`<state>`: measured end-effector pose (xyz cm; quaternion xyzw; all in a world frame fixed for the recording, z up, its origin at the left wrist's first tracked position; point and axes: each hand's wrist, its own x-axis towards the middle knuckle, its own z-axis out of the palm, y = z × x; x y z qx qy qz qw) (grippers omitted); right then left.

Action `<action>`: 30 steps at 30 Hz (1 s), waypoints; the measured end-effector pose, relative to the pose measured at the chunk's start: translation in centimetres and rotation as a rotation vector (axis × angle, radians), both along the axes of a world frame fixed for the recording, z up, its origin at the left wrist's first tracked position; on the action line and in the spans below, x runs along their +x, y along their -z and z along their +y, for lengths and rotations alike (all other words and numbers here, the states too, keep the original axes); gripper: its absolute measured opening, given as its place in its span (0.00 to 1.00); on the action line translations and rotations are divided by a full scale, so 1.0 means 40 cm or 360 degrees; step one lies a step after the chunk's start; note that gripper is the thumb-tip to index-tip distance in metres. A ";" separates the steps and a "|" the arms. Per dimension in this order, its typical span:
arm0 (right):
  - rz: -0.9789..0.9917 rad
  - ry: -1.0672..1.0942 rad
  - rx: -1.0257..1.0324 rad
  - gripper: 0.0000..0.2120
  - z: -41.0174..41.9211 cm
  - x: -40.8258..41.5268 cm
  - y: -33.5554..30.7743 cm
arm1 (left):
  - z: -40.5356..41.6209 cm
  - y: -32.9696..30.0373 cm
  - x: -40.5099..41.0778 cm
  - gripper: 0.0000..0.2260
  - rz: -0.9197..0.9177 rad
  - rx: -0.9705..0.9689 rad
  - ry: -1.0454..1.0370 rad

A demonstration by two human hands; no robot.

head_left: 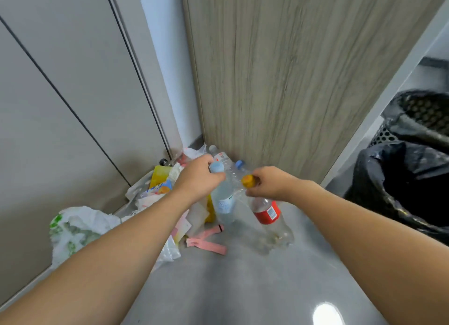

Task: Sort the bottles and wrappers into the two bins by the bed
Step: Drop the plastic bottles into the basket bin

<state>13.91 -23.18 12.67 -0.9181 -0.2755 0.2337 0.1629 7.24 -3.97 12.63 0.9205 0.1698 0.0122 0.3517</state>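
Left hand (pixel 198 176) gripped the blue-capped bottle (pixel 224 203) by its neck | right hand (pixel 269 182) gripped the red-labelled bottle (pixel 267 215), orange cap, both above the floor | wrappers (pixel 155 191) heaped left by the wooden panel (pixel 291 69) | black-lined bins (pixel 401 178) right | label writing unreadable

so i count four plastic bottles (pixel 224 203), two black-lined bins (pixel 410 191), and one messy pile of wrappers (pixel 160 198).

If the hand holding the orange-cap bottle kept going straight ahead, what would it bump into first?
Probably the clear bottle with the blue cap lying just beyond the right hand; behind it stands the wooden panel. Depth is hard to judge here.
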 end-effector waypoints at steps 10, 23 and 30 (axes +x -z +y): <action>-0.0066 0.0323 0.0089 0.12 -0.244 0.048 -0.254 | -0.182 -0.266 0.066 0.10 -0.0197 -0.0052 0.0156; 0.0379 0.0797 0.0375 0.13 -0.644 0.102 -0.467 | -0.637 -0.505 0.169 0.15 -0.0149 0.0209 0.0850; 0.0147 0.0951 0.0518 0.08 -0.882 0.158 -0.566 | -0.944 -0.601 0.290 0.17 -0.0390 0.0384 0.0950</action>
